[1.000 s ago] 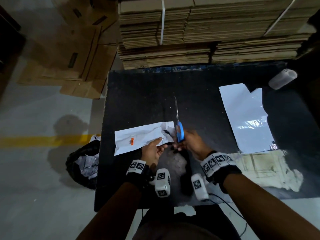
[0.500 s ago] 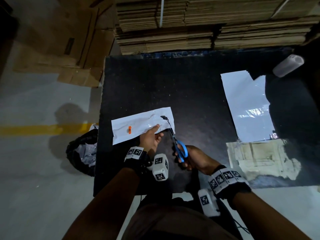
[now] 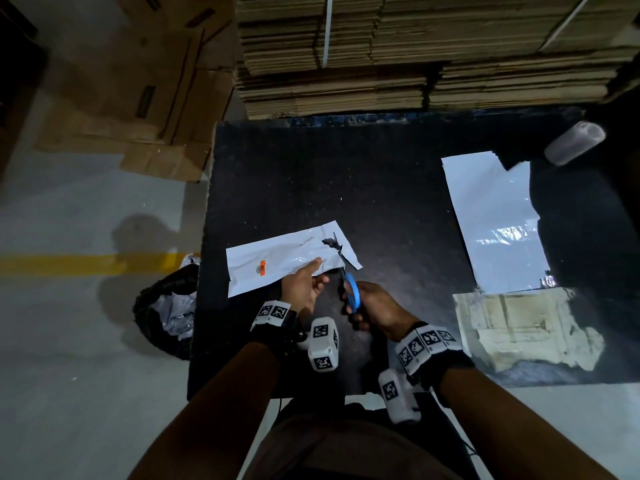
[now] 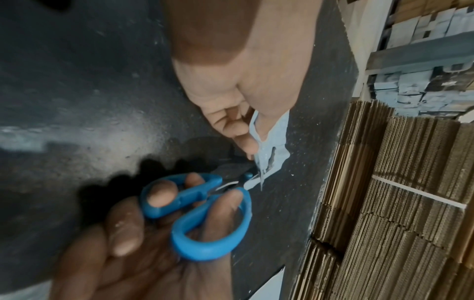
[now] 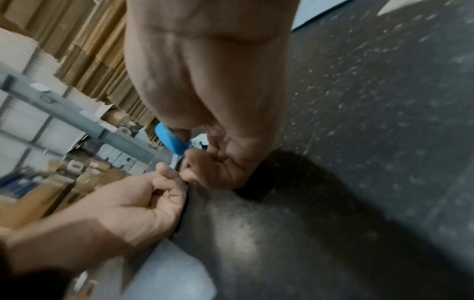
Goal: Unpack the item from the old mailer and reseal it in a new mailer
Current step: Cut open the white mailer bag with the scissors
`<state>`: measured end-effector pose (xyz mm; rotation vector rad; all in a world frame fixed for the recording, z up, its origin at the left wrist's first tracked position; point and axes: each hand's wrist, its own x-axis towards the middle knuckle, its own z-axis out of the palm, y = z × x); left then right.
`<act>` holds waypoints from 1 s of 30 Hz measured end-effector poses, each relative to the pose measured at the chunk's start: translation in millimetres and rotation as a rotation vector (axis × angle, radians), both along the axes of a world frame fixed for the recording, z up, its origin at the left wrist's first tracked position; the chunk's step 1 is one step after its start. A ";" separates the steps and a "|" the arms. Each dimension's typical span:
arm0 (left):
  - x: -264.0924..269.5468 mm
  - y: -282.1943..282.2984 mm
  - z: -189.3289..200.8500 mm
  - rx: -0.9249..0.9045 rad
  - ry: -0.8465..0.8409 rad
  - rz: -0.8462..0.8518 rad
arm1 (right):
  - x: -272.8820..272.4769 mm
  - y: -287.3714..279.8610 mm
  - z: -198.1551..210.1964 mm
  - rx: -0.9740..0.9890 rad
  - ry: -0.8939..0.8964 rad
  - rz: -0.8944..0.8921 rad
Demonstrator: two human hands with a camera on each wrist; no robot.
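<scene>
The old mailer (image 3: 284,258), white with a small orange mark, lies on the black table (image 3: 381,188). My left hand (image 3: 304,285) pinches its near edge, thumb on top. My right hand (image 3: 370,306) grips blue-handled scissors (image 3: 350,292), whose blades reach into the mailer's right end beside a dark torn spot. In the left wrist view, fingers sit through the scissors (image 4: 205,215) loops while my left hand (image 4: 238,113) holds the old mailer (image 4: 271,146). The right wrist view shows my right hand (image 5: 218,121) and left hand (image 5: 133,203) close together. A new white mailer (image 3: 495,223) lies flat at the right.
A torn cardboard sheet (image 3: 526,330) lies below the new mailer. A pale cylinder (image 3: 575,142) sits at the table's far right corner. Strapped cardboard stacks (image 3: 415,53) rise behind the table. A black bin bag (image 3: 166,310) with scraps and flattened boxes (image 3: 138,81) lie on the floor left.
My right hand drew back toward me and tilted the scissors from upright to slanting; their blades now sit in the mailer's right end. The left hand kept its hold.
</scene>
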<state>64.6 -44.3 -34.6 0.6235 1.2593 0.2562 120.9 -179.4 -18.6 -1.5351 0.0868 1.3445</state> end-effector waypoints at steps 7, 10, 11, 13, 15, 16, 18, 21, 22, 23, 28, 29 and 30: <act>-0.6 0.6 -0.7 0.010 0.014 -0.020 | 7.6 4.0 2.3 -0.041 0.009 0.046; -0.2 0.9 -0.2 0.005 0.018 -0.022 | 10.2 4.7 3.6 -0.047 -0.026 0.045; -0.1 1.0 0.1 0.003 0.019 -0.022 | 11.4 4.9 4.1 -0.050 -0.028 0.048; -0.6 1.0 -0.1 0.004 0.021 -0.018 | 14.3 5.7 4.7 -0.063 -0.020 0.059; -1.3 1.1 -0.7 0.005 0.015 -0.016 | 17.5 8.0 5.9 -0.084 -0.006 0.075; -1.7 1.0 -1.0 0.006 0.011 -0.020 | 18.8 9.4 5.8 -0.091 -0.005 0.079; -2.4 0.9 -0.5 0.009 0.008 -0.029 | 20.9 11.5 4.1 -0.094 -0.037 0.089; -1.8 1.0 0.2 0.016 -0.001 -0.031 | 22.5 11.7 2.1 -0.096 -0.070 0.114; -1.7 0.8 0.2 0.017 -0.001 -0.031 | 23.2 11.8 2.1 -0.100 -0.068 0.121; -1.4 0.7 0.5 0.015 0.003 -0.028 | 24.1 12.4 3.2 -0.111 -0.064 0.125; -2.7 0.3 1.3 0.013 0.014 -0.026 | 30.6 19.3 8.8 -0.150 -0.060 0.133; -2.8 0.2 1.8 0.012 0.013 -0.023 | 31.8 19.9 8.5 -0.154 -0.082 0.148; -3.0 0.2 2.0 0.011 0.012 -0.020 | 32.7 20.3 7.6 -0.154 -0.103 0.158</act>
